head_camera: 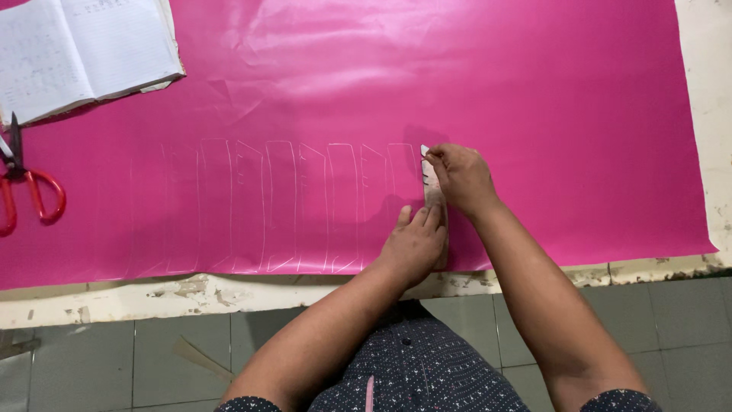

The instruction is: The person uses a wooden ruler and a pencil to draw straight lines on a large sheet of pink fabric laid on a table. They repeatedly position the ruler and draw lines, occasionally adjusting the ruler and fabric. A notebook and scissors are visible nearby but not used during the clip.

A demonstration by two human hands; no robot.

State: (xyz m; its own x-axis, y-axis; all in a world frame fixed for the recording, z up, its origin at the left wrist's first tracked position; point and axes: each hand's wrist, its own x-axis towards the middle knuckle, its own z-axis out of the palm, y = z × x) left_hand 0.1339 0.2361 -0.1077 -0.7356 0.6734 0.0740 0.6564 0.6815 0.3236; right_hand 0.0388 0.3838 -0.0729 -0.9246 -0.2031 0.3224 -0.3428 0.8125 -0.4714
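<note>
Pink sheet, glossy & smooth, covers most of the bench, lying flat w/ its near edge along the bench's front lip. On it runs a row of pale traced outlines, tall narrow shapes side by side, from left toward centre. The template, a slim pale strip, stands upright on the sheet at the right end of that row, just beside the last outline, probably so each shape nests close to the one before. Left hand lies palm down, fingers flat & extended, pressing the template's lower part onto the sheet near the front edge; it grips nothing, it looks to be pinning the strip so it can't slide. Right hand sits at the template's top end, fingers pinched together at the strip's upper corner; what they pinch is too small to tell, poss. a marking tool. Both forearms reach in from the person's lap below. Well apart at far left: red-handled scissors on the sheet's edge, blades pointing away, & an open notebook at the top-left corner, partly overlapping the sheet. Grey tiled floor shows below the bench.
</note>
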